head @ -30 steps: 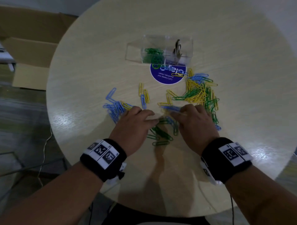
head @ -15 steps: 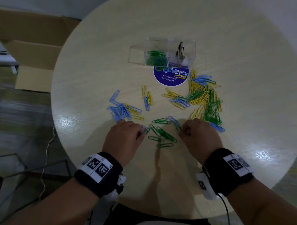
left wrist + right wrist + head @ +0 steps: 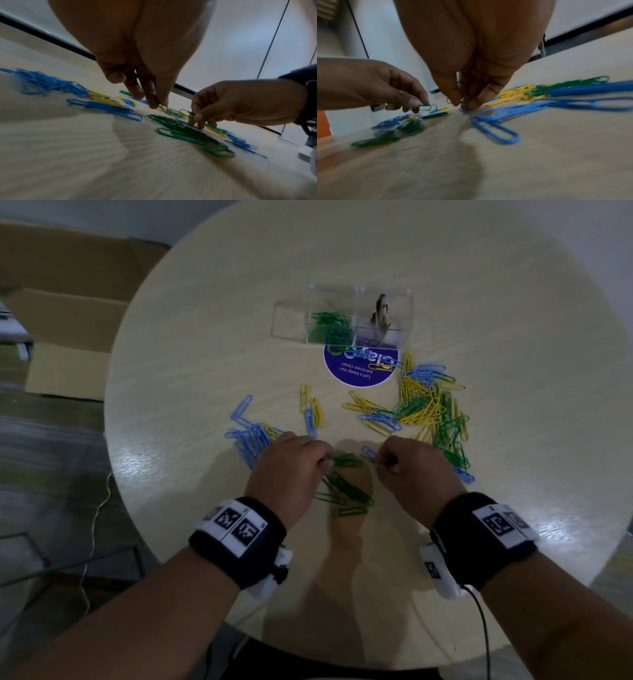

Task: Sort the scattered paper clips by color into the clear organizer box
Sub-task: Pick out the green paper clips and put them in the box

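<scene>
From the head view, both hands sit on the bench (image 3: pixel 205 344) beside green paper clips (image 3: pixel 346 491); the organizer box (image 3: pixel 342 313) lies well beyond. Left wrist: the left hand (image 3: pixel 137 54) pinches a green clip (image 3: pixel 155 101). Right wrist: the right hand (image 3: pixel 476 54) pinches another green clip (image 3: pixel 464 99).

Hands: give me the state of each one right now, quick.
Left hand: closed, pinching a green paper clip.
Right hand: closed, pinching another green clip.

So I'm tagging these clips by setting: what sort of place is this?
Probably an office pantry or break area: a round wooden table bearing a purple sticker reading "Let's keep our pantries clean", and flattened cardboard boxes on the floor beside it.
</scene>
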`<state>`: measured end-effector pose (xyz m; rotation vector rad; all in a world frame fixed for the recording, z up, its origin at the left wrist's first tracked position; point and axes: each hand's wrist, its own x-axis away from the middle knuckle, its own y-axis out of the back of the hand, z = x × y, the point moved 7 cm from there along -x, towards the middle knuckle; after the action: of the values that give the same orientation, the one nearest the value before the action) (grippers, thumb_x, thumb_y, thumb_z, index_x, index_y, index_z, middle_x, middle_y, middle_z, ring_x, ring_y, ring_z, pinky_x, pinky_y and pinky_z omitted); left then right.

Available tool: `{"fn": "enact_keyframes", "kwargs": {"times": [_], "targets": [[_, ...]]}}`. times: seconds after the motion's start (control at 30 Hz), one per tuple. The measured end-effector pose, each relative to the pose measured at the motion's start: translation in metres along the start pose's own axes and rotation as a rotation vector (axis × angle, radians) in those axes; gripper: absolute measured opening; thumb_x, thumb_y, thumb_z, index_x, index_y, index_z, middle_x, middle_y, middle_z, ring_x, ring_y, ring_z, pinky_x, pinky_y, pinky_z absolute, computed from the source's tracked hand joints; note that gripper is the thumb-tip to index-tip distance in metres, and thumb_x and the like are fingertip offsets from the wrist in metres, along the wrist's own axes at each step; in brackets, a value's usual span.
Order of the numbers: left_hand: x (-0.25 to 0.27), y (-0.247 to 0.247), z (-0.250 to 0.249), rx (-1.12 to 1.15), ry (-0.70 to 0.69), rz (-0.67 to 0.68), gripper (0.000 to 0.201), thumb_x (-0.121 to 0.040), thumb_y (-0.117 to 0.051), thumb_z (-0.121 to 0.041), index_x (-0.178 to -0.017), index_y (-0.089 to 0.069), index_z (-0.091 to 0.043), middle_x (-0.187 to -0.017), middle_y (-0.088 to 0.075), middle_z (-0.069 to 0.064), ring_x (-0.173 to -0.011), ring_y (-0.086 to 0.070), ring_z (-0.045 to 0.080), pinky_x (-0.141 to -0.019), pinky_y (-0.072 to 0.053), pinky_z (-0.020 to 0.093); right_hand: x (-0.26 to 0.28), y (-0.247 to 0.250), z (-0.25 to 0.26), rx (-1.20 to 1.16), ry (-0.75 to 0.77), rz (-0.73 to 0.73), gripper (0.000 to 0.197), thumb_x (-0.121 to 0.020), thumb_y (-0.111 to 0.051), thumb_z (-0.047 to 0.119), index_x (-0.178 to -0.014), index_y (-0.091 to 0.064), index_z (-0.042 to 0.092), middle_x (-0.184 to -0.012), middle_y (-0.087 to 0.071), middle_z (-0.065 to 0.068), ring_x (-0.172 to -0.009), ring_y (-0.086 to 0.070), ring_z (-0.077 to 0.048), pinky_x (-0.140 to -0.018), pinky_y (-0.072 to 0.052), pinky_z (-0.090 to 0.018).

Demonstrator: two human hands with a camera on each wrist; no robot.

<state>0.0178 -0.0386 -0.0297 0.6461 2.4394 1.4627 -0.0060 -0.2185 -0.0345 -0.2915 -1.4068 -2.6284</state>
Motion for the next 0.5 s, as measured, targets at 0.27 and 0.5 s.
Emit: {"fn": "enact_keyframes", "kwargs": {"times": [0.27,0.5], "targets": [[-0.002,0.003,0.013,-0.110,0.023,0.010,0.009,-0.080,-0.065,-0.015,-0.088,-0.067,-0.015,-0.082,-0.058,0.006,-0.080,-0.055,0.032,-0.073,-0.049,0.043,0.003,0.029,-0.014,0.049,-0.038,-0.183,0.004,-0.076,-0.065,0.013,-0.076,-0.061,0.013,-0.078,-0.062,-0.010,-0.075,-0.058,-0.034,-0.064,-0.045,-0.036],[0.007,0.001,0.004,-0.094,-0.052,0.082,0.019,-0.079,-0.070,-0.025,-0.095,-0.067,-0.015,-0.090,-0.060,0.004,-0.086,-0.056,0.029,-0.080,-0.048,0.040,0.018,-0.015,0.017,0.130,0.065,0.050,0.023,-0.082,-0.064,0.023,-0.104,-0.066,0.015,-0.092,-0.061,-0.009,-0.087,-0.057,-0.031,-0.075,-0.045,-0.034]]}}
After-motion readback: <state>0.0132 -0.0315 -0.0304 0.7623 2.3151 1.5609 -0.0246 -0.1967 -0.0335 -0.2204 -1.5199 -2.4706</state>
